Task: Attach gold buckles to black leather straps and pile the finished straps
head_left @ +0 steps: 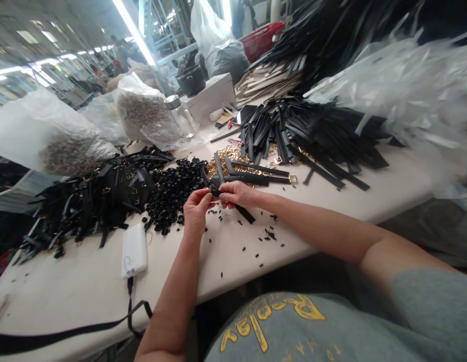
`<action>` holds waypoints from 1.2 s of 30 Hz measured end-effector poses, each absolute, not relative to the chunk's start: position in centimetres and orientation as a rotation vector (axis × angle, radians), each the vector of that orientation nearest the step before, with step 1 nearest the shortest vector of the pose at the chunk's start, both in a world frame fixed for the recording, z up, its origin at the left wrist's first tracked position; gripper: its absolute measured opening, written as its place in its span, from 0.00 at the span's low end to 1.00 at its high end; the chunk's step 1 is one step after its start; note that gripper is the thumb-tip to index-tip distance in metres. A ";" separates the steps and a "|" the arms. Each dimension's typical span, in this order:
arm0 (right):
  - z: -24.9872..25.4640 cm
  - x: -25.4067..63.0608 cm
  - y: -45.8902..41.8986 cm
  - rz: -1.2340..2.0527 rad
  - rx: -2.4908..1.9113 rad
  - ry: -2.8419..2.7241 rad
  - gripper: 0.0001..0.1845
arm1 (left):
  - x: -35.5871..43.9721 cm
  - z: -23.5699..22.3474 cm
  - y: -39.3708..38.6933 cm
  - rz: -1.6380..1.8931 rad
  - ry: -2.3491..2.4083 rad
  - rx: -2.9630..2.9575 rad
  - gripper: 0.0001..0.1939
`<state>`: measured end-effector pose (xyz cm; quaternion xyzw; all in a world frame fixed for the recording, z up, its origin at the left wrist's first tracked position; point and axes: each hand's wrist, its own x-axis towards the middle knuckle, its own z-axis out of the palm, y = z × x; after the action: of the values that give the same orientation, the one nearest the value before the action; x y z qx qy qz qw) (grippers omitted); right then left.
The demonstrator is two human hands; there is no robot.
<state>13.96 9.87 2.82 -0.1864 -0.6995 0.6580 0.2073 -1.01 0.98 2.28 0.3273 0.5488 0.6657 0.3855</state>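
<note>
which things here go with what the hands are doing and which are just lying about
Likely part of the job:
- flat black strap in left hand and right hand
- heaped flat black strips
- shiny gold metal buckles
- small black loops

Seemingly just lying about:
- white rectangular device with black cable
- clear silver-lidded jar
- white box

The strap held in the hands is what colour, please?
The strap is black, showing best in the head view.

one head-worn view, facing forward and down, canted; grey shirt (354, 322) very close, table (86, 291) near, ceiling lights (134, 32) far.
</note>
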 end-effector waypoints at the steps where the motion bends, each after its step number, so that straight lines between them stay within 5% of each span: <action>1: 2.9 13.9 9.8 1.822 -0.529 -1.957 0.07 | -1.0 2.2 0.9 1.716 1.431 0.883 0.18; 20: 2.3 13.8 10.0 1.544 -0.565 -2.219 0.10 | -1.5 1.0 0.6 1.436 1.752 1.417 0.11; 24: 2.4 14.0 10.1 1.547 -0.507 -2.212 0.03 | -0.9 1.5 0.7 1.462 1.732 1.317 0.10; 36: 2.5 13.7 9.7 1.543 -0.593 -2.032 0.12 | -2.1 3.5 0.5 1.538 1.542 0.806 0.25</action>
<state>13.73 9.66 2.49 -0.2186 -0.7495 0.5690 0.2582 -2.10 0.51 3.53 0.3183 0.6091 0.6074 0.3985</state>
